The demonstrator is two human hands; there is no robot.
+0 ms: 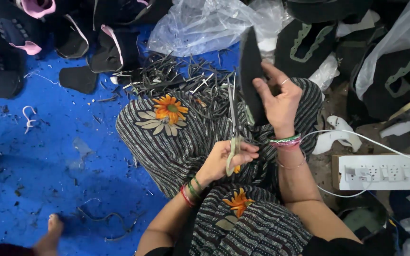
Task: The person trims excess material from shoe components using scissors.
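My left hand [226, 159] grips the pale handles of a pair of scissors [233, 128], whose blades point away from me over my lap. My right hand [278, 102] holds a flat black shoe-upper piece [249, 66] on edge, thumb on its near face, just right of the scissor blades. The blade tips lie close to the lower edge of the piece; I cannot tell whether they touch it. Both wrists wear coloured bangles. My lap is covered by striped cloth with orange flower prints [169, 108].
A heap of thin black trimmings [176, 76] lies past my knees on the blue floor sheet [48, 142]. Black uppers with pink lining [112, 47] sit top left, clear plastic bags [209, 23] at top, a white power strip [376, 171] at right, a bare foot [53, 227] bottom left.
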